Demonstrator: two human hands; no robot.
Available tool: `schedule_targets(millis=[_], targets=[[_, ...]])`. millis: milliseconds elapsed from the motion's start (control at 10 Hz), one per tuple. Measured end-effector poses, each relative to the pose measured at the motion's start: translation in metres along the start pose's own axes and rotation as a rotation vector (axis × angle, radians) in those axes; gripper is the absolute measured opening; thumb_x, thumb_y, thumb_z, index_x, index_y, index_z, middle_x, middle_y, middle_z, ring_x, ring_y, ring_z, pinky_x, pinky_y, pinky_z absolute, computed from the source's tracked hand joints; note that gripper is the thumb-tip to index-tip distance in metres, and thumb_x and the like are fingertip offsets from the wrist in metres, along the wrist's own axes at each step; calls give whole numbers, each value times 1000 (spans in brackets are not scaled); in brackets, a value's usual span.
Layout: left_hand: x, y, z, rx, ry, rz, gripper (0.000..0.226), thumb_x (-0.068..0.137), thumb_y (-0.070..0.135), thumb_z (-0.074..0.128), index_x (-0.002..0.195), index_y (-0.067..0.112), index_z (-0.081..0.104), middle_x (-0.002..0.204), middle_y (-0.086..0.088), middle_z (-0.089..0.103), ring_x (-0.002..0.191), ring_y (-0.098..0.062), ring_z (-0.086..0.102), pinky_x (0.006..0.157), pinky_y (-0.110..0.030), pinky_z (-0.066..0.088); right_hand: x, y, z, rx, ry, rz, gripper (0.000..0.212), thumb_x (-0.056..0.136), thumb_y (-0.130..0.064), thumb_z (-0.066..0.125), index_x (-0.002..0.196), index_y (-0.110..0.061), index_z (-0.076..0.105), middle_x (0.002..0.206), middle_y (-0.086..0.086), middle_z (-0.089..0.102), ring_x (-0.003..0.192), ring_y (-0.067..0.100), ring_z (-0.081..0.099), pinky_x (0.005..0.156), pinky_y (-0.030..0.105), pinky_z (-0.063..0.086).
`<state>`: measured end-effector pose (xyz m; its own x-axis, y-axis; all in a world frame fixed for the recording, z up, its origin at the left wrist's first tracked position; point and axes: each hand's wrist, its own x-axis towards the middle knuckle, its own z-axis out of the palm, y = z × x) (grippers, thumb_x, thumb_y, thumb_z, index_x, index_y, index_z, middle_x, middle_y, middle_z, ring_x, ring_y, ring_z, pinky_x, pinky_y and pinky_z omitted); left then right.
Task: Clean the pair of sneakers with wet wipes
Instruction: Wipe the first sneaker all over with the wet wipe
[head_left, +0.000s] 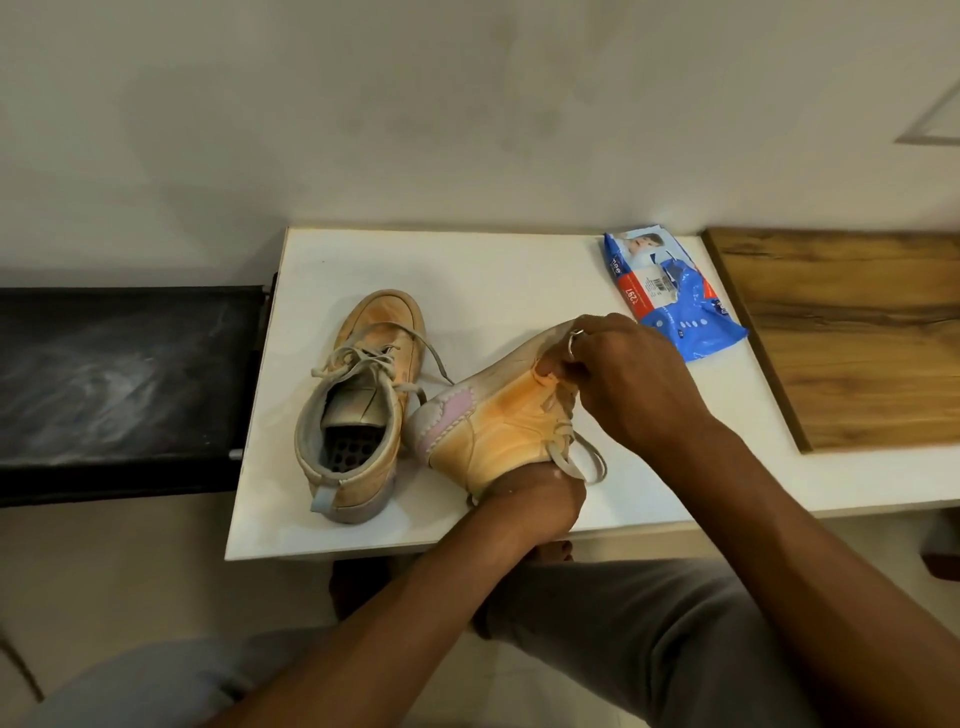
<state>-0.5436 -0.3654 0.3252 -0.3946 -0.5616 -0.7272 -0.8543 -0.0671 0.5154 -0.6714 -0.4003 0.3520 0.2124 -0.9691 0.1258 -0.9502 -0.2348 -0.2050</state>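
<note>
Grips shoe at toe end with right hand, thumb pressed on upper. Supports heel end with left hand; finger position cannot be told. Positions shoe tilted over table, beside second shoe, near pack.

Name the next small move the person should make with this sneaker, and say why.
Probably free the right hand and reach for the wipes pack lying just beyond it. Both hands hold the tilted sneaker, the left hand at its near side, and no wipe plainly shows in either.
</note>
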Motion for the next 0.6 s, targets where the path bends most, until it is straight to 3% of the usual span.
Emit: schedule_targets(millis=[100, 200, 300, 400, 500, 600], targets=[[1, 0, -2, -44, 7, 22, 45, 105, 27, 25, 135, 3, 47, 137, -16, 51, 63, -13, 30, 46, -21, 33, 1, 1, 1, -12, 16, 29, 18, 85, -4, 66, 98, -14, 74, 91, 6, 67, 86, 27, 61, 69, 48, 55], [2, -1, -4, -60, 14, 30, 62, 103, 45, 13, 133, 6, 51, 120, -10, 57, 61, -10, 32, 42, -19, 33, 2, 1, 0, -19, 33, 51, 16, 86, -5, 67, 98, -12, 74, 90, 7, 67, 86, 25, 61, 70, 47, 55], [-3, -2, -10, -122, 16, 47, 138, 23, 70, -8, 131, 10, 54, 108, -6, 55, 55, -3, 27, 37, -16, 36, 4, 13, -2, 13, 66, 121, 21, 88, -8, 66, 105, -17, 74, 97, 3, 68, 92, 22, 61, 76, 38, 55], [-1, -3, -10, -129, 32, 70, 142, 10, 58, -3, 133, 12, 52, 132, -11, 55, 56, -2, 26, 39, -15, 37, 7, 20, 1, 35, 76, 163, 22, 90, -13, 65, 109, -20, 73, 100, 1, 68, 94, 19, 60, 77, 34, 53], [-9, 3, -15, -138, 31, 64, 124, 48, 77, -10, 133, 11, 52, 134, -12, 55, 56, -2, 25, 41, -17, 36, 9, 23, 7, 41, 121, 197, 24, 90, -10, 65, 109, -23, 74, 100, -2, 68, 94, 17, 61, 77, 34, 54], [-6, 0, -11, -134, 52, 41, 83, 92, 61, 2, 133, 8, 51, 135, -13, 54, 57, -2, 25, 42, -18, 36, 13, 39, 10, 64, 149, 319, 24, 92, -13, 63, 110, -27, 73, 103, -4, 68, 97, 16, 62, 83, 35, 55]])
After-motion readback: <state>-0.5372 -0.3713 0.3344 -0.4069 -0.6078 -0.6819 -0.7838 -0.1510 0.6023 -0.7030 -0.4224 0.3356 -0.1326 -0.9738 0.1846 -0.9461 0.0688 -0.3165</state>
